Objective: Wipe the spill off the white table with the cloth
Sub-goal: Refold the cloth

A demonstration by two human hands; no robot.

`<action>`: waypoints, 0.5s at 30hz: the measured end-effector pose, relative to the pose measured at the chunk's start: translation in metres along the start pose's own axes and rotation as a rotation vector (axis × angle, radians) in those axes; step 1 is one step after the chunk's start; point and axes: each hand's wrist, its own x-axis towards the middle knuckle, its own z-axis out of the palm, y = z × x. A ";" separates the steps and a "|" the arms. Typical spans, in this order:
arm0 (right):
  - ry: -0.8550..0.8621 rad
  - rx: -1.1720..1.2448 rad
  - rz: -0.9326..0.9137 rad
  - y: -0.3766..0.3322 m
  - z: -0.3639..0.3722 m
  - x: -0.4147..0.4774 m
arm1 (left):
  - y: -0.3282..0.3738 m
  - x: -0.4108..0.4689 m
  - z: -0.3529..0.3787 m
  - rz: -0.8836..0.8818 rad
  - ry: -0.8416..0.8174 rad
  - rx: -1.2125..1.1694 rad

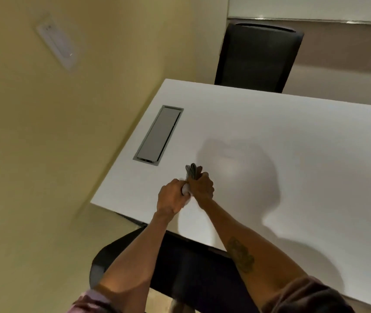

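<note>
Both my hands meet over the near left part of the white table [281,132]. My right hand [202,187] is closed around a bunched grey cloth [192,170], whose folds stick up out of the fist. My left hand [172,197] grips the cloth's lower, paler end right beside it. The cloth is held just above the tabletop. I cannot make out any spill on the white surface; only my shadow falls across the middle.
A grey metal cable hatch [158,136] is set into the table near its left edge. One black chair [257,57] stands at the far side, another [180,267] is under my arms. A yellow wall with a switch plate [56,41] is on the left.
</note>
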 end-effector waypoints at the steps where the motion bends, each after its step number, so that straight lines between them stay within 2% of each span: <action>1: -0.042 -0.012 -0.029 -0.005 0.011 0.000 | -0.013 0.003 -0.005 -0.039 0.012 -0.043; 4: -0.156 -0.042 -0.087 -0.019 0.036 0.002 | -0.052 0.013 -0.014 -0.198 0.019 -0.204; 10: -0.272 -0.016 -0.068 -0.017 0.050 0.014 | -0.116 0.027 -0.020 -0.443 -0.070 -0.514; 15: -0.287 -0.016 -0.046 -0.004 0.039 0.024 | -0.144 0.037 -0.025 -0.475 -0.164 -0.472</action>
